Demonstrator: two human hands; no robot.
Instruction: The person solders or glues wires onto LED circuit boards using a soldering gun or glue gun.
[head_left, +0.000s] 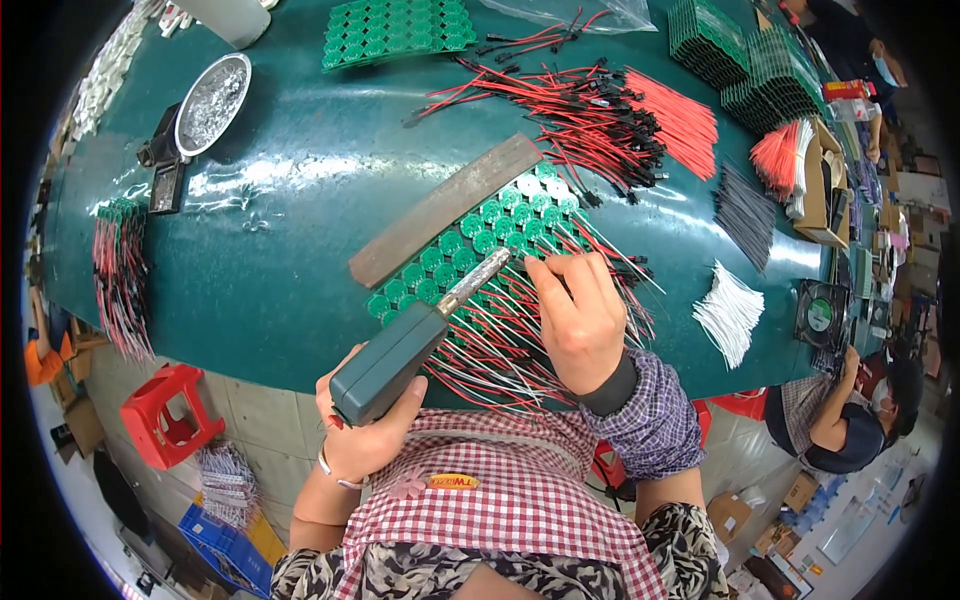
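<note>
My left hand (370,420) is wrapped round the dark green handle of a soldering gun (390,360). Its metal barrel slants up and right, and the tip is over a panel of round green circuit boards (463,260). Close to that tip, the thumb and forefinger of my right hand (580,310) are pinched together on a thin wire, mostly hidden by the fingers. Red and white wires (500,350) fan from the panel toward the table's near edge, some passing under my right hand. A flat brown bar (445,210) lies along the panel's far left side.
Red-black connector leads (590,120), red wires (675,120), black wires (745,215) and white wires (730,315) lie in piles to the right. Green board stacks (770,80) stand behind. A silver bowl (213,104) is far left; wired boards (120,270) hang at the left edge.
</note>
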